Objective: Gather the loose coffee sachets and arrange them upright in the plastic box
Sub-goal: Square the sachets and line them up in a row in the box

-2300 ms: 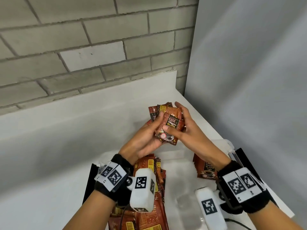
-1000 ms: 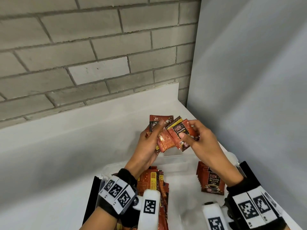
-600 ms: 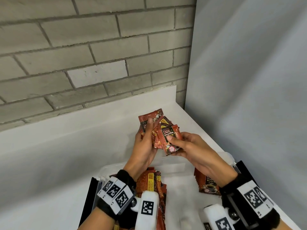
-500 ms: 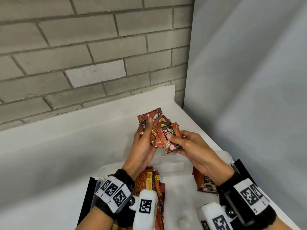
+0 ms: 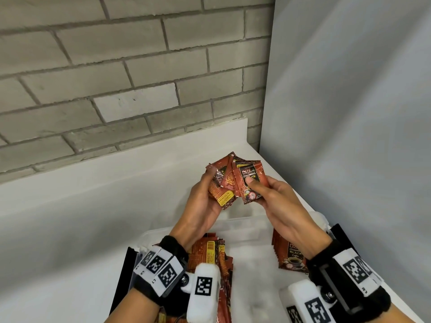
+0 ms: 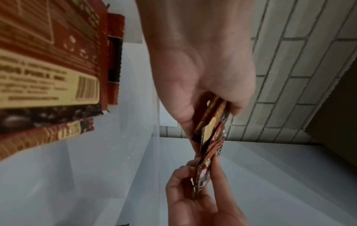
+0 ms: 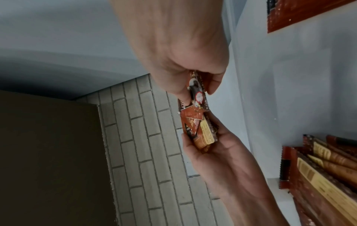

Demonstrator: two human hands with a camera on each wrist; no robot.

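We read the setting as a bare recording or storage corner, not a home or kitchen; the exact kind of room we cannot tell. Evidence: an unfinished grey block wall [image 5: 130,73] with raw mortar joints; directly below it a plain white desk [image 5: 70,224] with a low upstand; to the right of the wall a smooth grey partition panel [image 5: 349,113] closing the corner.
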